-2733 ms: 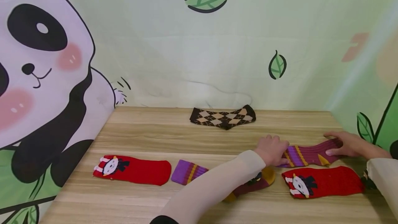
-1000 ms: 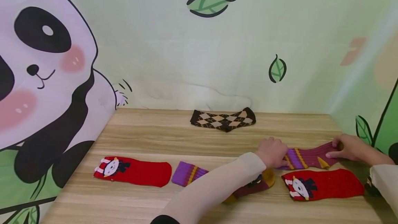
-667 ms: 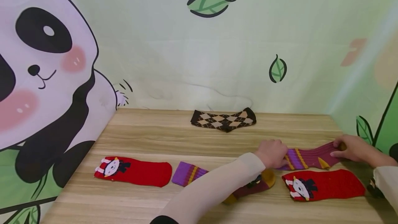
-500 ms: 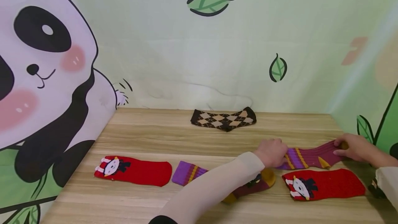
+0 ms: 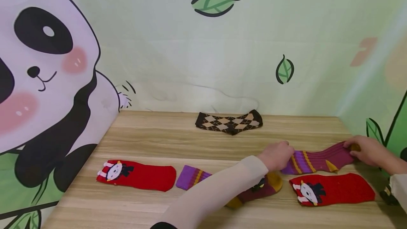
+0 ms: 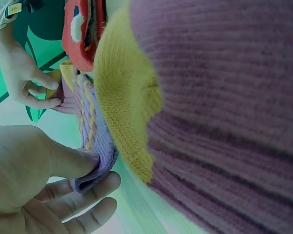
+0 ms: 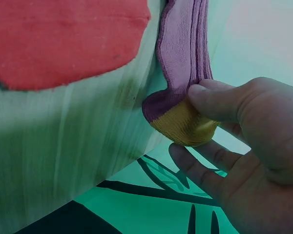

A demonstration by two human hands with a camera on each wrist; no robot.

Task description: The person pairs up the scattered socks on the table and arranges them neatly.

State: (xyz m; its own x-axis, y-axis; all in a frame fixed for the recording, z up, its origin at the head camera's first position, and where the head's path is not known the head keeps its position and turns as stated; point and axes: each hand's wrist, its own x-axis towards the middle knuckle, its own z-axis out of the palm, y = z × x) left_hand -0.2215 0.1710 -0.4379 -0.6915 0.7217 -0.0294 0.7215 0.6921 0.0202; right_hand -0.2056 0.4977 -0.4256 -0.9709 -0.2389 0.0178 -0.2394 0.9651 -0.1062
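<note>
At the right of the table, a maroon sock with purple and yellow stripes [image 5: 321,158] stretches between both hands. My left hand [image 5: 277,155] pinches its purple cuff [image 6: 105,151], thumb on one side and fingers on the other. Its mustard toe [image 7: 185,124] is between the thumb and fingers of my right hand [image 5: 369,151]. Just in front lies a red sock with a white animal face [image 5: 346,188]. Beneath my left forearm is a matching maroon striped sock [image 5: 194,177], its middle hidden by the sleeve.
Another red sock with the same animal face [image 5: 149,176] lies flat at the left. A brown argyle sock [image 5: 229,122] lies near the back edge of the wooden table [image 5: 152,133]. A cloth backdrop with a panda and leaves [image 5: 159,52] rises behind and beside the table.
My right hand has shifted slightly right along the sock, so more of the toe end shows. My left hand stays at the cuff, and a little more purple shows. The other socks lie still.
</note>
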